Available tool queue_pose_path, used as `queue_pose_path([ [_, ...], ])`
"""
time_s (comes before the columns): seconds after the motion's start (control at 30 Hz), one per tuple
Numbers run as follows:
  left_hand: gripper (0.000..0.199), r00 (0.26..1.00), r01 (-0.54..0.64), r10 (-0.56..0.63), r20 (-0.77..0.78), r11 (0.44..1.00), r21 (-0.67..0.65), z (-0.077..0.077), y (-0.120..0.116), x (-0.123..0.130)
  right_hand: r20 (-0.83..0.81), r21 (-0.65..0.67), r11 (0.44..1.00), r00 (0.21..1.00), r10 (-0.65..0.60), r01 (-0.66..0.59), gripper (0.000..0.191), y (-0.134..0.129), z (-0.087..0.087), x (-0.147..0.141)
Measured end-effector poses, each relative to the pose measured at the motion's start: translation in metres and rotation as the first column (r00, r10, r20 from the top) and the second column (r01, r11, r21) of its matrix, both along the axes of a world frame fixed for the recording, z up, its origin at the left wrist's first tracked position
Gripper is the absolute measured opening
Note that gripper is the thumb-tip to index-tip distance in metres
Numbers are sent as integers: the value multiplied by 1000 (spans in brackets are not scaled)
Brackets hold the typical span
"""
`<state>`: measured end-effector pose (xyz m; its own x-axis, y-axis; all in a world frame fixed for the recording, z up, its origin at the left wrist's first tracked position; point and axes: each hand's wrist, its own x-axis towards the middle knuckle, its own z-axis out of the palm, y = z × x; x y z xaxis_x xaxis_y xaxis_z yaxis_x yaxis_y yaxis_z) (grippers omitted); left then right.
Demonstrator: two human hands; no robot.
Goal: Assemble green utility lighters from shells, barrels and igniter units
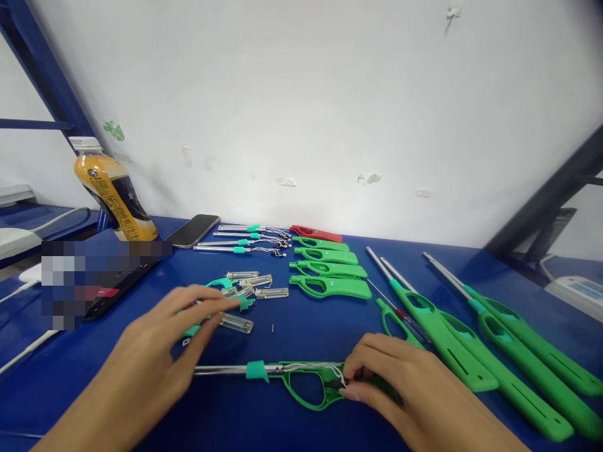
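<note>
My left hand (172,336) reaches over a loose pile of clear plastic fuel tanks (272,292) and teal trigger pieces (245,302). Its thumb and index finger are a little apart, close to a clear tank (237,322). In front of me lies an open green lighter shell half (306,398), with a metal tube (221,370), a teal collar (257,370) and white wires set along it. My right hand (391,376) pinches this shell half by the wire ends, covering most of its handle end.
Tube-and-wire assemblies (239,250) and handle shells, green (336,287) and red (320,234), lie in rows near the wall. Longer lighters (471,364) and a screwdriver (409,323) are on the right. A phone (195,230) and a drink bottle (113,188) stand left. A small pin (272,328) lies mid-table.
</note>
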<state>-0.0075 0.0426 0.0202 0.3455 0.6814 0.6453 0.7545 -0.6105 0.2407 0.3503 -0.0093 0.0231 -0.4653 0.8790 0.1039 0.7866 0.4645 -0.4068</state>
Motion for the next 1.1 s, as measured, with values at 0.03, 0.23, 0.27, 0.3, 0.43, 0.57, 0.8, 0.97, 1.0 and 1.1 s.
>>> queue_pose_path([
  [0.03,35,999,-27,27,-33,1000,5,-1,9,-7,1,1,1000,1000,-2,2,12,0,1,0],
  [0.23,51,998,14,-17,-59,998,-56,-17,43,-16,10,-10,1000,1000,-19,19,14,0,0,-1],
  [0.27,51,997,30,-34,-62,998,-61,-19,46,-14,11,-13,1000,1000,-17,18,14,0,-1,-1],
  [0.3,51,997,44,-48,-65,997,-63,-20,49,-13,12,-15,1000,1000,-19,19,14,0,-1,0],
  [0.43,46,992,92,-95,-81,995,-48,-16,54,-11,8,-25,999,1000,-26,27,13,-2,-1,-1],
  [0.57,30,994,100,-99,-36,995,19,-4,37,-2,0,-44,999,1000,-19,19,12,-3,-1,-1],
  [0.8,31,963,267,-268,13,963,34,-4,-26,51,-32,-78,995,998,-58,55,15,-1,-2,-2],
  [0.97,42,960,278,-279,-28,960,-44,-19,-38,68,-25,-71,995,998,-65,63,16,-1,-3,-3],
  [1.0,42,960,274,-277,-42,960,-63,-22,-39,69,-25,-69,996,998,-64,62,17,-2,-2,-4],
  [1.1,40,964,249,-256,-74,964,-88,-28,-40,73,-31,-60,996,998,-60,58,20,-2,-1,-4],
])
